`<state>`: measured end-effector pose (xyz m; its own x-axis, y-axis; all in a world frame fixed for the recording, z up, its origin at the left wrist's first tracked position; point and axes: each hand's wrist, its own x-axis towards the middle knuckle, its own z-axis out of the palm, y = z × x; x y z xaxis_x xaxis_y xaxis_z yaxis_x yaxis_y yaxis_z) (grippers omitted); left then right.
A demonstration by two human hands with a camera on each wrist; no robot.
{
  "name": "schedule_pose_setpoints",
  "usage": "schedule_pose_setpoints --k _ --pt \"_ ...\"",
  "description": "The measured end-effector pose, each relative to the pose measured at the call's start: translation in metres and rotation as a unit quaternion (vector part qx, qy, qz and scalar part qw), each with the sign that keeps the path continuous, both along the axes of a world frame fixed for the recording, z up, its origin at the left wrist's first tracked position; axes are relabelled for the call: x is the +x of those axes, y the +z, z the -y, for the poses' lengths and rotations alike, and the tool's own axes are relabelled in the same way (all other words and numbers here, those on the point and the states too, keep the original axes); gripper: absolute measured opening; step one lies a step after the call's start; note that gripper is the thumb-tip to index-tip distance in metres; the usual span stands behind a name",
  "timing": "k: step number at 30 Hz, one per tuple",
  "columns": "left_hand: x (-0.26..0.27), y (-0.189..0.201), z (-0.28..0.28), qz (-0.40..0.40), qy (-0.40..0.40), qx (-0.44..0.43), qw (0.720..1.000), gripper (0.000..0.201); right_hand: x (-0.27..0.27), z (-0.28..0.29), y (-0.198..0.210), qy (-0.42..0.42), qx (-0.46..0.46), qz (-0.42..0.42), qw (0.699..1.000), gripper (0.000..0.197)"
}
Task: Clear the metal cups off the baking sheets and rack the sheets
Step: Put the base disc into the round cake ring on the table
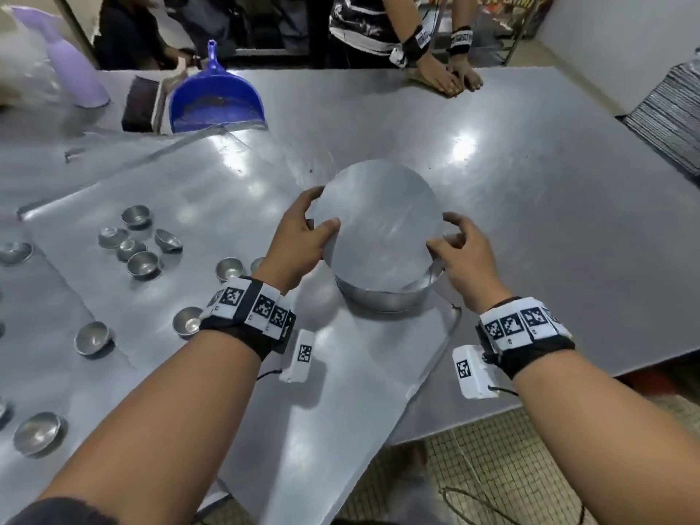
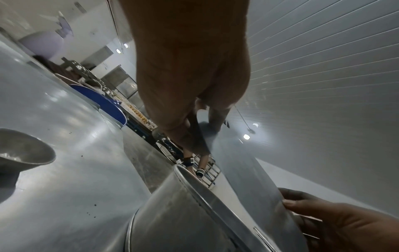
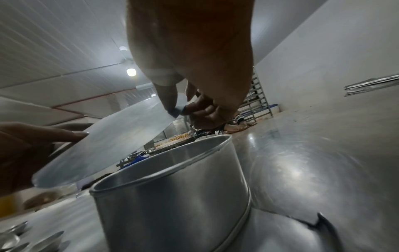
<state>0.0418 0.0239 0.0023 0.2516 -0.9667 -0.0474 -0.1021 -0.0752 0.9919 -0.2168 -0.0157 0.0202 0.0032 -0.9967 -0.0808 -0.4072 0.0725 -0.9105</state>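
A round flat metal lid (image 1: 377,225) is held tilted above a cylindrical metal pot (image 1: 386,297) that stands on the near right corner of a baking sheet (image 1: 212,206). My left hand (image 1: 303,236) grips the lid's left edge, thumb on top. My right hand (image 1: 460,246) pinches its right edge. Several small metal cups (image 1: 143,264) lie scattered over the sheet, and others (image 1: 37,433) sit on a second sheet (image 1: 45,373) at the near left. The right wrist view shows the lid (image 3: 112,141) raised off the pot (image 3: 172,196), whose mouth is uncovered. The left wrist view shows a cup (image 2: 21,150) close by.
A blue dustpan (image 1: 216,100), a dark brush (image 1: 142,104) and a lilac jug (image 1: 72,62) stand at the table's far left. Another person's hands (image 1: 450,79) rest on the far edge. A stack of sheets (image 1: 670,115) lies at far right. A tray rack (image 3: 258,100) stands behind.
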Motion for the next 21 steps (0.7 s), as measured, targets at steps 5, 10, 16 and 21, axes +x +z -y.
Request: schedule_pose_setpoints --k 5,10,16,21 --pt "-0.016 -0.003 0.010 0.026 0.035 0.013 0.999 0.049 -0.009 0.040 -0.018 0.040 0.008 -0.058 0.998 0.042" --pt "-0.040 -0.001 0.023 0.083 0.038 0.051 0.995 0.051 -0.031 0.066 -0.045 0.106 0.080 -0.079 0.988 0.044" --pt "-0.066 -0.002 0.036 0.236 0.012 0.125 0.964 0.057 -0.053 0.082 -0.064 0.152 0.129 -0.016 0.980 0.037" --pt "-0.075 -0.008 0.044 0.426 0.018 0.192 0.884 0.061 -0.058 0.087 -0.064 0.192 0.135 -0.012 0.972 0.045"
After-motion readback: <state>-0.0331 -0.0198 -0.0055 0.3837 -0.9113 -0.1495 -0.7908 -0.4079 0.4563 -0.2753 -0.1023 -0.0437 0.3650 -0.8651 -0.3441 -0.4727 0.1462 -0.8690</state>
